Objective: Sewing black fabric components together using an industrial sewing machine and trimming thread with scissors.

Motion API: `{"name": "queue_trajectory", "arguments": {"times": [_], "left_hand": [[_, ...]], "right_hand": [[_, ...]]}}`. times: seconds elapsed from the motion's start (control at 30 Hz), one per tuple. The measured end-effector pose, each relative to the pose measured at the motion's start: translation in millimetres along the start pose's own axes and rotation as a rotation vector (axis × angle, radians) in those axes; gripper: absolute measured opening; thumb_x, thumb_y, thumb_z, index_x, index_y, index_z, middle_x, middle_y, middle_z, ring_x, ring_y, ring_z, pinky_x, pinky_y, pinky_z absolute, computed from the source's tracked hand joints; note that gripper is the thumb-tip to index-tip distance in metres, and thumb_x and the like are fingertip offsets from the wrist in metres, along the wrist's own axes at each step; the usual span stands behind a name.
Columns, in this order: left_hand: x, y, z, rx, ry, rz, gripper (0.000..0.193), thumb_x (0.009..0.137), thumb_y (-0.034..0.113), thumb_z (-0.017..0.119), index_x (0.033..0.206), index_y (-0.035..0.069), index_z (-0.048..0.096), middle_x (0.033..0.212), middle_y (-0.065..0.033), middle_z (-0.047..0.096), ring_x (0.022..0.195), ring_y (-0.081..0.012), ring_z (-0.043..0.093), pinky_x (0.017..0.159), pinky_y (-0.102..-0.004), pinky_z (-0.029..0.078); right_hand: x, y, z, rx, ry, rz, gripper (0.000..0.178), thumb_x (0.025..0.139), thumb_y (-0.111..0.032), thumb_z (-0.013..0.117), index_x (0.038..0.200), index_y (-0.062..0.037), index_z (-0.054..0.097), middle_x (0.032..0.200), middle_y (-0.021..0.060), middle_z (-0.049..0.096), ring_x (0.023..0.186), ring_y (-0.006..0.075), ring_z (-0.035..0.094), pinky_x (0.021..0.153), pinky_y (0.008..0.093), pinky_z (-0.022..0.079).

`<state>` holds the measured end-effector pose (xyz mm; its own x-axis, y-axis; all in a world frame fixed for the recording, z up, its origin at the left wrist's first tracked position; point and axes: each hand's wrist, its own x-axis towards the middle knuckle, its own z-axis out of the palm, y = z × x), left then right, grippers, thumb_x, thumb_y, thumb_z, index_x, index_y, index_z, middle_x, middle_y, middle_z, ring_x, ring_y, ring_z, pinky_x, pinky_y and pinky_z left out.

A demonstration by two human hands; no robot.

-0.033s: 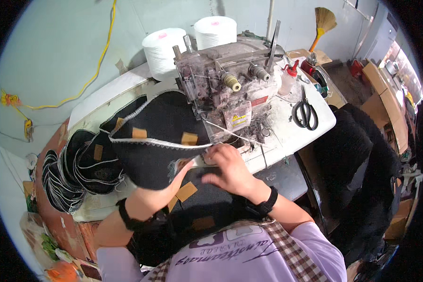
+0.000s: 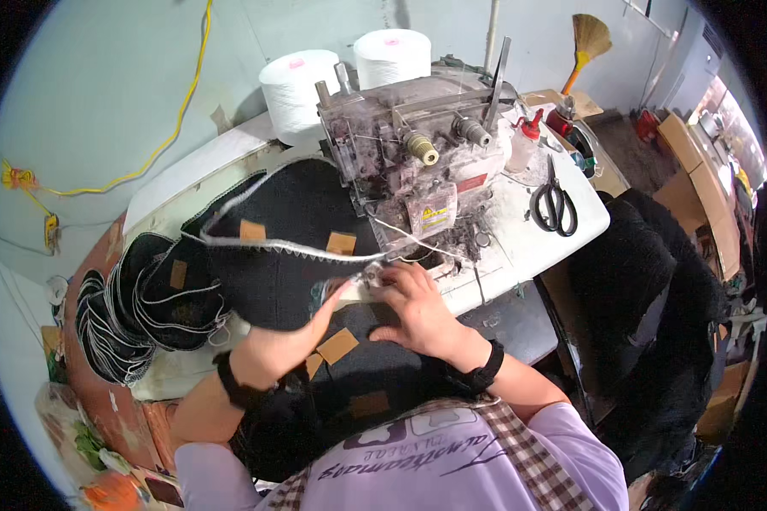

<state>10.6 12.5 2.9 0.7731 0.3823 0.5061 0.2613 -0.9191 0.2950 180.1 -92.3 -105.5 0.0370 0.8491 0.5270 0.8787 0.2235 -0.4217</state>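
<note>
A black fabric panel (image 2: 268, 294) lies on the table (image 2: 528, 247), to the left of a dusty overlock sewing machine (image 2: 400, 145), with its right end close to the stitching area. A white stitched edging (image 2: 298, 248) runs across the black cloth toward the machine, and two tan patches (image 2: 343, 244) show beyond that line. The left hand (image 2: 296, 336) lies along the near right side of the panel, fingers stretched toward the machine; whether it pinches the cloth cannot be told. The right hand (image 2: 422, 315) is just in front of the stitching area, fingers bent forward over a pale bit of material and thumb set apart from them; its fingertips are too unclear to tell whether they grip. Black bands (image 2: 486, 368) circle both wrists. Below the hands, more black cloth (image 2: 362, 368) with tan pieces lies over the person's lap. At the far left, a fanned row of black, white-edged pieces (image 2: 115, 332) rests on the table. Two white thread cones (image 2: 299, 94) stand behind the machine, while black-handled scissors (image 2: 554, 209) and a red-capped bottle (image 2: 524, 149) are to its right.
</note>
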Motion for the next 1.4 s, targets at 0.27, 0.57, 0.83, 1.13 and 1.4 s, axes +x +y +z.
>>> {"name": "queue_trajectory", "arguments": {"times": [0.27,0.57,0.83,1.13,1.4], "left_hand": [[13.1,-115.6,46.7,-0.539,0.510,-0.491,0.023,0.087,0.018,0.066,0.081,-0.004,0.067,0.069,-0.0060,0.066,0.062,-0.0081,0.057,0.057,-0.0268,0.046],[-54.6,-146.7,-28.7,0.626,-0.228,-0.668,0.028,0.075,0.027,0.067,0.071,-0.001,0.066,0.075,-0.0227,0.064,0.067,-0.0364,0.064,0.061,-0.0423,0.051],[7.5,-38.3,-4.4,-1.131,0.213,-0.561,0.039,0.102,0.020,0.031,0.111,-0.006,0.060,0.116,-0.0131,0.062,0.103,-0.0198,0.060,0.091,-0.0295,0.043],[37.0,-115.6,-40.0,-1.476,0.586,-0.896,0.030,0.090,0.036,0.061,0.098,0.007,0.061,0.085,-0.0040,0.063,0.082,-0.0143,0.061,0.073,-0.0261,0.050],[-76.4,-26.6,-51.7,-1.606,0.136,-1.071,0.050,0.078,0.004,0.064,0.125,0.008,0.048,0.119,-0.0116,0.055,0.101,-0.0321,0.060,0.086,-0.0542,0.052]], "right_hand": [[-8.7,10.3,-1.5,0.148,-0.124,0.006,0.021,0.073,-0.010,0.073,0.091,-0.0046,0.063,0.102,0.0116,0.062,0.102,0.0309,0.058,0.090,0.0410,0.046],[23.5,35.4,-48.0,0.959,0.264,0.475,0.014,0.087,-0.002,0.060,0.100,-0.0026,0.057,0.079,-0.0025,0.059,0.070,0.0037,0.051,0.063,0.0190,0.041],[39.2,1.0,-40.4,1.417,0.006,0.690,0.036,0.089,0.001,0.054,0.126,-0.0017,0.055,0.098,0.0020,0.064,0.085,0.0060,0.058,0.077,0.0189,0.046],[46.0,-16.3,-0.2,1.352,-0.103,0.563,0.030,0.097,-0.010,0.050,0.124,-0.0005,0.056,0.089,0.0049,0.066,0.076,0.0095,0.064,0.068,0.0217,0.051],[39.3,-0.9,-5.6,1.313,-0.118,0.534,0.029,0.094,-0.003,0.053,0.122,-0.0012,0.058,0.093,0.0064,0.068,0.077,0.0080,0.062,0.068,0.0211,0.050]]}}
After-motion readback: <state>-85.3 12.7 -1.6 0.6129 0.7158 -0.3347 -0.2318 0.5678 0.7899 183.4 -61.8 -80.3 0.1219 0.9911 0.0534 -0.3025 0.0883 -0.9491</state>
